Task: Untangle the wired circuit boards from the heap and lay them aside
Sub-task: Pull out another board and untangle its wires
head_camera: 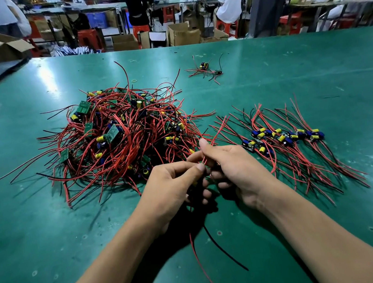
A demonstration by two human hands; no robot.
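While both hands work just in front of the heap (118, 132), the board being freed is hidden inside them. The left hand (171, 187) pinches a few red wires (216, 134) between thumb and fingers, and the right hand (236, 170) pinches the same strands a little higher up.

I'd say the worry is a snag. The strands run up close past the near edge of the heap, and if one is looped in there, a sharp tug could drag the tangle along or tear a wire off its board. The red tail (200, 261) and black tail (225, 252) hanging below the hands could also sweep into the laid-out row (288, 140) on the way over.

By my count there is one heap, one row on the right, and one small bunch (205, 68) further back on the green table (290, 63), well apart. The row holds maybe eight boards, though they overlap too much to be sure. The heap's boards are past counting.
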